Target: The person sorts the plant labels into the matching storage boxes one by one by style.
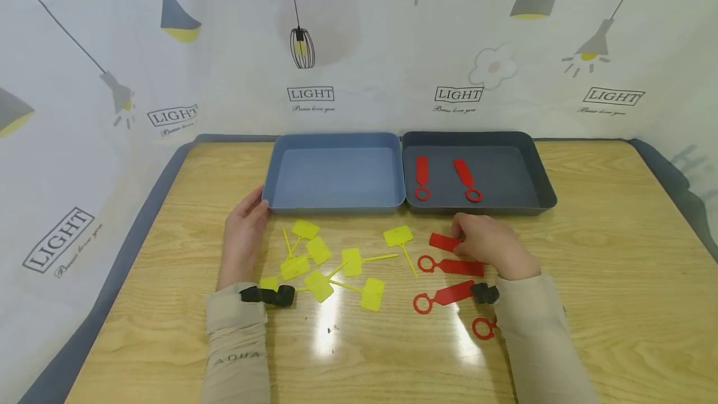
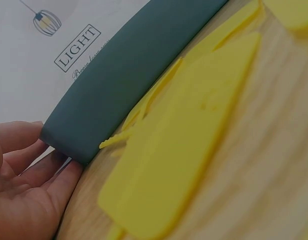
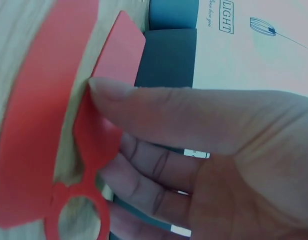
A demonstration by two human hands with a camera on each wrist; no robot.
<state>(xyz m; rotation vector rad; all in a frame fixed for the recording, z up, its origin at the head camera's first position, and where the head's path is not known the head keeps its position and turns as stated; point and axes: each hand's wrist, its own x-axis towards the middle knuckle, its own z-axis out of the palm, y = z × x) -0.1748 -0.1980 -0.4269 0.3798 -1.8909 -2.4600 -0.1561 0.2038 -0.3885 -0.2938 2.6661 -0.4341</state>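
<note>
We seemed mid-pickup, our right hand (image 1: 489,243) pinching a red tag (image 1: 443,242) at seven o'clock from the dark tray (image 1: 505,173), probably needing a lift next, our left hand (image 1: 244,230) loosely touching the blue tray (image 1: 336,173) at eight.

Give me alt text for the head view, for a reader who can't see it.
A person's right hand pinches a red tag at a wooden table, in front of a dark gray tray holding two red tags. The left hand touches the near left corner of a blue tray beside it. Yellow tags and other red tags lie in front of the trays.
</note>
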